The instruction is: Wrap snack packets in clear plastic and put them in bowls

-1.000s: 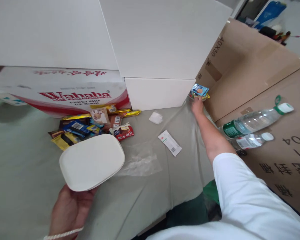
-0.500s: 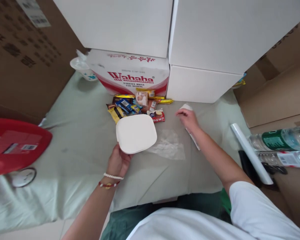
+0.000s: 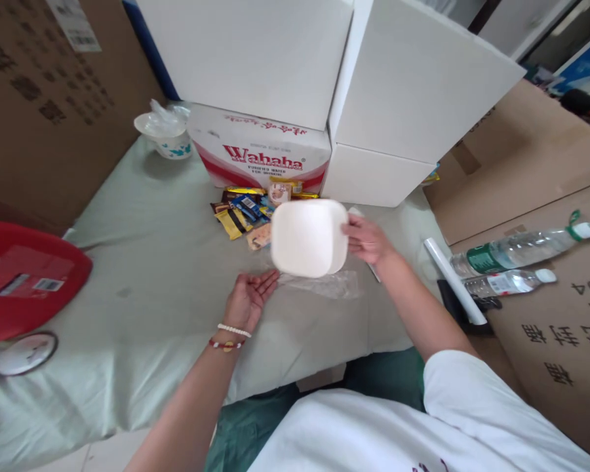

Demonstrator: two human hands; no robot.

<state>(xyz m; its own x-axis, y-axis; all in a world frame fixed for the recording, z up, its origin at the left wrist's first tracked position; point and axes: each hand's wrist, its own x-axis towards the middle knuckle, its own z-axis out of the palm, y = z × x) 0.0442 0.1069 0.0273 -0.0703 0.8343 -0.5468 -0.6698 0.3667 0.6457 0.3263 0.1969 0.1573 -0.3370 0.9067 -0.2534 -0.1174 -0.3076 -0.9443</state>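
My right hand (image 3: 371,241) grips the right edge of a white rounded-square plastic container (image 3: 302,239), which is tilted and slightly blurred above the cloth. Beside its lower left corner is my left hand (image 3: 248,298), palm up with the fingers stretched out and holding nothing. A pile of wrapped snacks (image 3: 233,223) lies behind the container, which hides part of it. Below the container a crumpled clear plastic bag (image 3: 337,286) lies flat. A thin white object (image 3: 375,273) shows partly under my right wrist.
A Wahaba-style printed carton (image 3: 265,157) and white boxes (image 3: 383,174) stand at the back. On the left are a bowl with a plastic bag (image 3: 172,145), a red object (image 3: 29,282) and a round lid (image 3: 25,354). Water bottles (image 3: 516,252) and a white roll (image 3: 455,282) lie right.
The white container has moved right and passed from my left hand into my right hand. My left hand has let go and opened. The camera view has shifted slightly.
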